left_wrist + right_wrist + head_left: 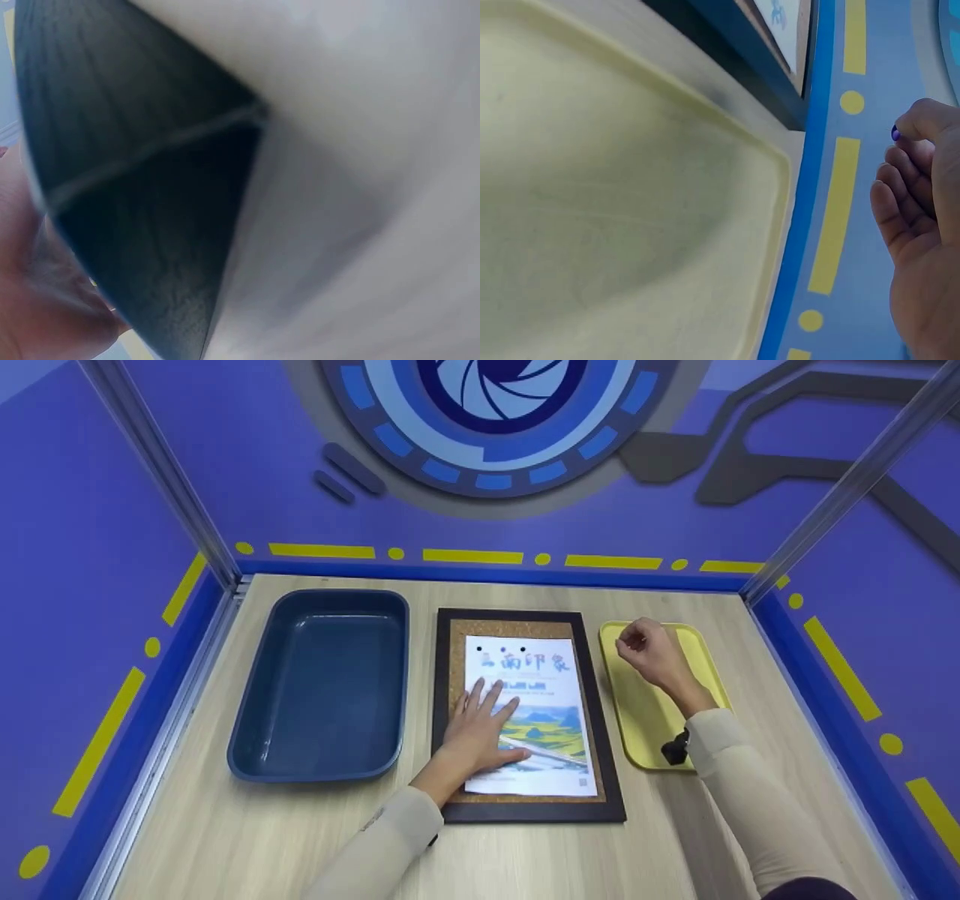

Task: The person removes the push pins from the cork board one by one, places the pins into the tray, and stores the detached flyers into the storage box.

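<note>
A printed sheet [551, 675] with Chinese characters and a landscape picture lies on a cork board [517, 628] in a dark frame. Three small dark round pins [523, 649] show along the sheet's upper left part. My left hand [480, 735] rests on the sheet's left side with its fingers spread; only part of this hand [37, 292] shows in the left wrist view. My right hand [654, 651], over the upper part of the yellow tray [652, 735], pinches a small purple pin [895, 133] between thumb and index finger; the right hand [930, 217] has its other fingers curled.
A deep dark blue tray [322, 697] stands left of the framed board on the wooden table [525, 859]. The yellow tray lies close to the board's right side. Blue-purple panels [525, 529] with yellow marks enclose the table at the back and sides.
</note>
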### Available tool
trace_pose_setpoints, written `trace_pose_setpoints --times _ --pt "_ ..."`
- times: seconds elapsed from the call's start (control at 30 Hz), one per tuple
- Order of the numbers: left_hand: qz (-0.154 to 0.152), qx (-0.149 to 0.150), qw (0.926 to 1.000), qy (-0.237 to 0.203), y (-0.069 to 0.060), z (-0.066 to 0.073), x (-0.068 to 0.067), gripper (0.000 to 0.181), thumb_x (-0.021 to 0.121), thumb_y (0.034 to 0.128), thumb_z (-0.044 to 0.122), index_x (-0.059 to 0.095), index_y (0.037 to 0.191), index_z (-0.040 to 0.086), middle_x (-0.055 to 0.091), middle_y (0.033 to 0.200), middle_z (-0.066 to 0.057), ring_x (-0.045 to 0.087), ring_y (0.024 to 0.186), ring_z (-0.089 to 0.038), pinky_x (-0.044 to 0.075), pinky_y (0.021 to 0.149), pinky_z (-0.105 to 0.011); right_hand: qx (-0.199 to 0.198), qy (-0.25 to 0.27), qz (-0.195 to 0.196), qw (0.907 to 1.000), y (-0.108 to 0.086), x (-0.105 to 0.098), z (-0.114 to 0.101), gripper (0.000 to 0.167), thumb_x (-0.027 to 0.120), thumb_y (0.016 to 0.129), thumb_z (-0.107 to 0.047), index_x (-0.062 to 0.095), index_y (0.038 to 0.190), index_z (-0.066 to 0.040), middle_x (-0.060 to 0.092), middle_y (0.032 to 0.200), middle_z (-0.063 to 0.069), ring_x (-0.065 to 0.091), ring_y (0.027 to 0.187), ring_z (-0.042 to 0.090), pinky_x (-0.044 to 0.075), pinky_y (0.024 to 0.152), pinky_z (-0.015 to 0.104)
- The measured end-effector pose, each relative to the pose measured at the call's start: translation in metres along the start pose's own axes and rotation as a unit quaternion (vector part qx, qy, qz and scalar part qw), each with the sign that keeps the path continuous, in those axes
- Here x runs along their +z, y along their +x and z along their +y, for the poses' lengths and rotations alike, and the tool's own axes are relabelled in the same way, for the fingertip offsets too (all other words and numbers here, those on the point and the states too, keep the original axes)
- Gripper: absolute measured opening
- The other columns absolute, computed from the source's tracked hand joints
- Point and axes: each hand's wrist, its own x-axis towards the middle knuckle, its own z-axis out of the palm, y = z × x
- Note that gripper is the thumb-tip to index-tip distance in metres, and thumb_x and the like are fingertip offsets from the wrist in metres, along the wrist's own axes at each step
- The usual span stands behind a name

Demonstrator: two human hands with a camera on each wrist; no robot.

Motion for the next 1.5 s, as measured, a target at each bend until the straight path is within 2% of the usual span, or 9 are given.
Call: trace_pose_setpoints --times 0.23,0.53,0.73,1.13,1.4,1.5 --pt "-0.002 0.002 1.0 0.0 0.001 -0.002 0.002 0.096 0.058 0.0923 0.08 0.031 0.169 0.029 0.012 0.178 -0.01 0.004 0.163 -0.039 0.009 0.129 -0.058 0.034 -0.013 -0.003 0.9993 -0.011 -0.002 0.01 0.007 0.078 0.09 -0.005 0.071 0.089 -0.003 0.073 0.082 0.009 0.068 0.073 0.021 0.052 0.065 0.028" --pt "-0.006 0.0 1.0 -0.003 0.002 -0.003 0.005 0.096 0.057 0.0922 0.081 0.029 0.169 0.03 0.01 0.178 -0.009 0.002 0.163 -0.038 0.007 0.129 -0.058 0.063 -0.017 -0.005 0.9978 -0.021 0.002 0.027 0.005 0.077 0.091 -0.007 0.073 0.088 -0.004 0.073 0.082 0.008 0.067 0.073 0.02 0.051 0.065 0.024" --pt "-0.001 0.001 1.0 -0.003 0.001 -0.003 0.003 0.095 0.057 0.0925 0.08 0.031 0.169 0.029 0.011 0.178 -0.01 0.003 0.163 -0.039 0.009 0.129 -0.059 0.075 -0.02 -0.008 0.997 -0.028 0.007 0.036 0.006 0.076 0.092 -0.008 0.074 0.09 -0.003 0.073 0.083 0.009 0.069 0.075 0.022 0.053 0.066 0.029" --pt "-0.007 -0.002 1.0 0.005 0.001 -0.001 0.002 0.095 0.055 0.0929 0.081 0.03 0.169 0.03 0.011 0.178 -0.008 0.002 0.163 -0.038 0.009 0.13 -0.058 0.111 -0.019 -0.023 0.9934 -0.04 0.02 0.049 0.006 0.073 0.091 -0.007 0.073 0.087 -0.003 0.072 0.081 0.009 0.066 0.074 0.021 0.051 0.066 0.027" --pt "-0.003 0.0 1.0 0.008 0.0 -0.002 0.002 0.095 0.055 0.0926 0.081 0.03 0.169 0.03 0.012 0.178 -0.009 0.004 0.163 -0.037 0.011 0.129 -0.058 0.144 -0.015 -0.042 0.9885 -0.045 0.026 0.052 0.007 0.072 0.093 -0.009 0.072 0.09 -0.003 0.071 0.085 0.01 0.065 0.076 0.023 0.052 0.069 0.034" --pt "-0.002 0.001 1.0 0.006 0.0 -0.002 0.001 0.095 0.055 0.0927 0.081 0.031 0.169 0.03 0.013 0.178 -0.009 0.004 0.163 -0.037 0.011 0.129 -0.058 0.144 -0.017 -0.046 0.9883 -0.046 0.028 0.054 0.007 0.072 0.094 -0.008 0.072 0.091 -0.002 0.072 0.086 0.011 0.065 0.077 0.023 0.052 0.07 0.035"
